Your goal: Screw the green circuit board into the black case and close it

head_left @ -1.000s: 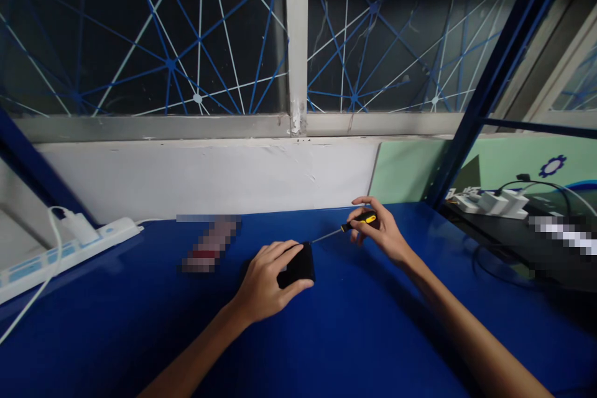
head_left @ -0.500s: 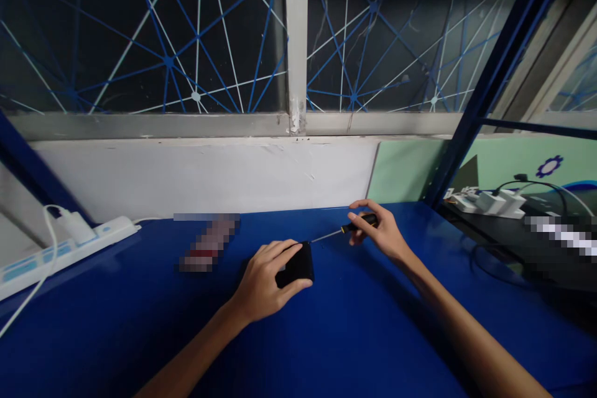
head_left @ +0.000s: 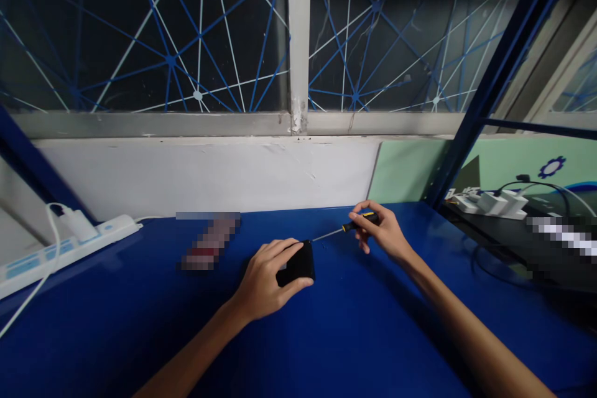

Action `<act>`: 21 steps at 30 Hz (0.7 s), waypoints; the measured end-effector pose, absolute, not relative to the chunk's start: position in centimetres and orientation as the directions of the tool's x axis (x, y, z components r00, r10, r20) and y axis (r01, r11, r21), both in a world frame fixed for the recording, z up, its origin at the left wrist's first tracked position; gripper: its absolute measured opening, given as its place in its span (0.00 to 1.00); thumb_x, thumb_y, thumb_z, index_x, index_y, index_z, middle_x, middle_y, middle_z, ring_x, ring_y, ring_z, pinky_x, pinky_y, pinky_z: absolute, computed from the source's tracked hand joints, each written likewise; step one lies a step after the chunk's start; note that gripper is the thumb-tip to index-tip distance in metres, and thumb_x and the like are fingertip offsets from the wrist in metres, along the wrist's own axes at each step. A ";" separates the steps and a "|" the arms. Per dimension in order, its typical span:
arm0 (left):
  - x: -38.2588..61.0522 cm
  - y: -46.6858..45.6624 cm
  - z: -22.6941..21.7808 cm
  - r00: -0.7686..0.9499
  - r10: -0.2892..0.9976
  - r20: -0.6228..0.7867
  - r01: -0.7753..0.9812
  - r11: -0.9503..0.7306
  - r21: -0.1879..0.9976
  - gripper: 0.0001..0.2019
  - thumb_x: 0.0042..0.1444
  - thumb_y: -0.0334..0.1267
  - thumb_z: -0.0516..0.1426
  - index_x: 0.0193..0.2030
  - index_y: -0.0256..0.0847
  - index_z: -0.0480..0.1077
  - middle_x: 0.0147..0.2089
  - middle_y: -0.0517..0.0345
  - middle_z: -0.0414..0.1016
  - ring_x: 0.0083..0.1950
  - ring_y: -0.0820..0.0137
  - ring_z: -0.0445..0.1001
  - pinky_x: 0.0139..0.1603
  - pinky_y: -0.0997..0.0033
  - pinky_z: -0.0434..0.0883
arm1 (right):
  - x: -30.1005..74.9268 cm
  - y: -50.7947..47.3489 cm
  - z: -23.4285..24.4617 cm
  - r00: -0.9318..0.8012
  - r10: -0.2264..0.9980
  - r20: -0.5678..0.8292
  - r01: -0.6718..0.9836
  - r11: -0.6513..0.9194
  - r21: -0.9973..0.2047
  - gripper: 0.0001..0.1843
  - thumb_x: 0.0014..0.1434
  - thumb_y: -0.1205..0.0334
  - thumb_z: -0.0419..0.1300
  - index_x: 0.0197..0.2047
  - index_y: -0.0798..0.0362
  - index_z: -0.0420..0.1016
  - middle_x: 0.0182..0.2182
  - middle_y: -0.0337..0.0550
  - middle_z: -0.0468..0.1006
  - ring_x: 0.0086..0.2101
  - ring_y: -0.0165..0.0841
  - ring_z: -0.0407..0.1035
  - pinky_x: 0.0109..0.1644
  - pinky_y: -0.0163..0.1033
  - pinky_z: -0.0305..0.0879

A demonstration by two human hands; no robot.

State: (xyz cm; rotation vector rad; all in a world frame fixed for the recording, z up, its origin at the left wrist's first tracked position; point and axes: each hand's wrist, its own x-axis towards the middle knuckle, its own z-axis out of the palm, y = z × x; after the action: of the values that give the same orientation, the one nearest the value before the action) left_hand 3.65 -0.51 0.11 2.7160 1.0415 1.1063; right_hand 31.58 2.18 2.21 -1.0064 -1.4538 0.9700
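Observation:
A small black box-like device (head_left: 298, 266) lies on the blue tabletop (head_left: 336, 336). My left hand (head_left: 270, 277) grips it, fingers along its far edge and thumb along its near edge, covering its left part. In my right hand (head_left: 380, 230) is a screwdriver (head_left: 361, 221) with a black and yellow handle, pinched between thumb and fingers. Its thin metal shaft points left, and the tip meets the device's far right corner. Tiny dark bits, perhaps screws, lie on the table just right of the device.
A white power strip (head_left: 69, 252) with a plugged-in charger lies at the left. A blurred-out reddish object (head_left: 209, 245) rests behind my left hand. More plugs and cables (head_left: 501, 202) sit on a black surface at the right. Blue frame posts (head_left: 466, 143) flank the table.
The fingers of my right hand have shifted on the screwdriver handle, the lower ones stretching further down. The device and my left hand hold their place; the view has moved slightly.

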 end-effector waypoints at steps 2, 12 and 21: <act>3.6 -0.5 0.1 0.524 0.596 0.609 0.574 -0.775 0.264 0.25 0.55 0.50 0.62 0.57 0.41 0.70 0.53 0.45 0.76 0.53 0.52 0.74 0.52 0.44 0.71 | 31.5 2.1 2.2 -0.061 0.948 0.312 0.094 0.317 -0.944 0.18 0.57 0.48 0.62 0.42 0.51 0.65 0.17 0.34 0.73 0.13 0.32 0.68 0.15 0.35 0.63; 3.6 -0.5 -0.1 0.529 0.600 0.600 0.573 -0.774 0.270 0.26 0.56 0.50 0.62 0.57 0.39 0.69 0.54 0.45 0.75 0.53 0.52 0.74 0.53 0.44 0.70 | 31.8 2.1 2.3 -0.084 0.934 0.348 0.028 0.352 -0.936 0.21 0.52 0.54 0.68 0.45 0.50 0.65 0.28 0.34 0.74 0.14 0.28 0.69 0.14 0.32 0.61; 3.6 -0.6 0.0 0.522 0.608 0.598 0.582 -0.766 0.271 0.25 0.56 0.51 0.61 0.57 0.40 0.69 0.54 0.45 0.75 0.54 0.52 0.73 0.53 0.45 0.70 | 31.7 1.6 3.0 -0.165 0.932 0.323 0.010 0.329 -0.944 0.26 0.54 0.55 0.66 0.53 0.48 0.62 0.34 0.40 0.76 0.20 0.33 0.74 0.24 0.40 0.72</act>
State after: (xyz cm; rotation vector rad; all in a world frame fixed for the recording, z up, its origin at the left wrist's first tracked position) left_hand 3.61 -0.61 0.03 2.7083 1.0599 1.0871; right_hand 31.70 1.59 2.98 -0.9031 -1.4936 1.0519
